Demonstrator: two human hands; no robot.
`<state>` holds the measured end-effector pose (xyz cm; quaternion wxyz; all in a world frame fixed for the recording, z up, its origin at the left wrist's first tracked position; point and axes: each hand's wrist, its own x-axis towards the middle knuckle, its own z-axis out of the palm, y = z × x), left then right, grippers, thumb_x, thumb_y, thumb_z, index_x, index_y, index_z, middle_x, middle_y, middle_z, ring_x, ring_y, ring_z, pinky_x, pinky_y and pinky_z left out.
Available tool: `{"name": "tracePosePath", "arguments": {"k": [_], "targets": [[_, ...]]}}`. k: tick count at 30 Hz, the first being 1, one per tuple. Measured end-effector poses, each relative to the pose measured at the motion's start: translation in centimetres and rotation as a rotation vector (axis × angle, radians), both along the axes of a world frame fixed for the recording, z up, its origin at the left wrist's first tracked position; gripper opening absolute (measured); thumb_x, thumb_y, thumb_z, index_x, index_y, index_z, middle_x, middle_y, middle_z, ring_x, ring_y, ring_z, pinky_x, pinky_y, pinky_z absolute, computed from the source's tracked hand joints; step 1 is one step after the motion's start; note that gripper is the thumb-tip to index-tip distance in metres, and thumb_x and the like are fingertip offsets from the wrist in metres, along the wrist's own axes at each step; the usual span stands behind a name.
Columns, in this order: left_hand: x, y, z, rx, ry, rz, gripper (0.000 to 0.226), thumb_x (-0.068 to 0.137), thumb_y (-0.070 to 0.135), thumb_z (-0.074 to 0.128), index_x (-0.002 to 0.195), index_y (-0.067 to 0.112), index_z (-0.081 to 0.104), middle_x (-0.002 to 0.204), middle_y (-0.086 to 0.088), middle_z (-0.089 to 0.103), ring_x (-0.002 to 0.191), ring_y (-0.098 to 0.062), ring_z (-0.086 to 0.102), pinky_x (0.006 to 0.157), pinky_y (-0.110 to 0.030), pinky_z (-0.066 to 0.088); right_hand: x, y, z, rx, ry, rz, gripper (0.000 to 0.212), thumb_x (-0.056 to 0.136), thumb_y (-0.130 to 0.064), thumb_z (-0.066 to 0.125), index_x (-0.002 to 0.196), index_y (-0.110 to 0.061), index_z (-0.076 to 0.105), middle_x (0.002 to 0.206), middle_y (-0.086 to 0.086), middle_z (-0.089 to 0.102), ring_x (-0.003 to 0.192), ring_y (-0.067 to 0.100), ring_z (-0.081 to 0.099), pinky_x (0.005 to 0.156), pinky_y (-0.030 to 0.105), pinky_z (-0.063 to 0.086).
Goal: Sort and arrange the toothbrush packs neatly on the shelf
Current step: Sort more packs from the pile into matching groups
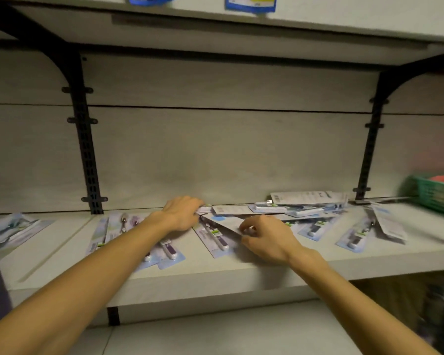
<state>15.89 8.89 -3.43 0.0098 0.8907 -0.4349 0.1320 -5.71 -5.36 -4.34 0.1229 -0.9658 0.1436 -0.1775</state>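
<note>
Sorting under way, early stage by the look of it; entries as follows.

Left hand (182, 213): reaching to the back of the shelf (62, 254), fingers curled over the end of a grey-backed toothbrush pack (231, 210) at the near edge of the pile; whether they actually pinch it cannot be told, as the fingertips are hidden.

Right hand (264, 239): fingers bent, pinching the near edge of a face-down pack (226, 222) lying between the two hands.

Loose pile (300, 204): beyond and to the right of the right hand, several packs overlapping at odd angles, some face-down. Unsorted.

Flat packs, right of the right hand (354, 238): a few lying face-up, slanted, edges overlapping. Not squared.

Flat packs, under and left of the left forearm (169, 252): several face-up, roughly side by side but skewed.

Single pack, far left of the left hand (13, 230): lying apart, askew.

Green basket (436, 194): far right of the right hand, contents blurred.

Judgement: no tidy row or stack shows anywhere; most of the grouping and aligning remains.
</note>
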Motion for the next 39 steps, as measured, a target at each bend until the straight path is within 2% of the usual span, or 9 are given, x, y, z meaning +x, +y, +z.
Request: {"name": "tracePosePath", "arguments": {"k": [5,13,17,19,24,28,31,34,39], "targets": [[1.0,1.0,1.5,-0.078,-0.055,-0.002,0.018,0.088,0.027,0.057,0.101,0.026,0.069,0.098,-0.006,0.071,0.093,-0.034,0.063,0.07,-0.036,0.05,0.0,-2.0,-0.6,0.167,-0.209,-0.017,0.025,0.088,-0.025,0.058,0.104,-0.026,0.077,0.097,-0.008,0.075,0.091,0.015,0.067,0.08,0.035,0.054],[2.0,5.9,3.2,-0.274,-0.055,0.108,0.026,0.097,0.022,0.049,0.111,0.021,0.071,0.109,-0.011,0.073,0.102,-0.038,0.064,0.083,-0.042,0.052,1.7,-2.8,-0.1,0.575,-0.42,0.02,0.02,0.088,-0.013,0.061,0.088,-0.019,0.08,0.079,0.004,0.074,0.071,0.014,0.06,0.067,0.032,0.048],[1.8,8.3,3.4,-0.433,0.147,0.204,0.033,0.098,0.015,0.043,0.123,0.013,0.064,0.117,-0.015,0.068,0.097,-0.035,0.066,0.084,-0.043,0.053,2.5,-1.7,0.7,1.028,-0.493,-0.06,0.022,0.095,-0.009,0.055,0.098,-0.013,0.077,0.088,0.001,0.072,0.076,0.013,0.061,0.065,0.028,0.047],[1.0,9.1,3.2,-0.553,0.318,0.251,0.032,0.095,0.018,0.045,0.123,0.013,0.06,0.106,-0.013,0.069,0.076,-0.03,0.072,0.071,-0.042,0.058,3.0,-1.4,0.8,1.246,-0.505,-0.107,0.021,0.095,-0.013,0.058,0.105,-0.005,0.075,0.087,0.006,0.071,0.067,0.015,0.06,0.057,0.027,0.044],[-2.8,10.3,2.7,-0.831,0.663,0.247,0.042,0.076,0.034,0.084,0.107,0.017,0.06,0.084,-0.008,0.07,0.056,-0.017,0.063,0.045,-0.027,0.045,3.0,1.1,1.5,1.627,-0.44,0.087,0.023,0.087,-0.015,0.067,0.103,0.001,0.07,0.082,0.017,0.072,0.059,0.023,0.067,0.05,0.025,0.051],[-4.3,10.6,2.0,-1.003,0.703,0.243,0.026,0.079,0.011,0.082,0.095,0.017,0.061,0.065,-0.003,0.062,0.036,-0.004,0.049,0.036,-0.019,0.036,3.3,2.8,1.9,1.555,-0.405,0.327,0.016,0.086,0.002,0.057,0.097,-0.004,0.066,0.085,0.018,0.061,0.06,0.024,0.062,0.06,0.038,0.055],[-4.7,11.2,1.4,-1.118,0.718,0.253,0.013,0.089,0.02,0.07,0.097,0.01,0.066,0.067,-0.006,0.06,0.046,-0.01,0.049,0.04,-0.021,0.037,5.0,3.7,1.9,1.495,-0.426,0.351,0.026,0.088,0.002,0.057,0.109,-0.005,0.071,0.091,0.014,0.072,0.074,0.026,0.065,0.087,0.058,0.053],[-4.8,12.7,0.7,-1.243,0.745,0.331,0.027,0.098,0.031,0.053,0.1,0.008,0.068,0.084,-0.006,0.069,0.062,-0.017,0.057,0.05,-0.03,0.047,6.5,5.1,1.6,1.412,-0.466,0.357,0.036,0.088,0.004,0.059,0.122,-0.007,0.066,0.102,0.007,0.076,0.088,0.024,0.068,0.083,0.041,0.055],[-5.5,15.8,-0.9,-1.199,0.435,0.577,0.037,0.101,0.036,0.044,0.087,0.013,0.07,0.082,-0.004,0.072,0.077,-0.023,0.067,0.071,-0.035,0.054,8.2,8.5,0.3,1.304,-0.414,0.458,0.044,0.091,0.004,0.059,0.132,-0.013,0.055,0.108,-0.003,0.074,0.092,0.008,0.073,0.074,0.024,0.057]]}}
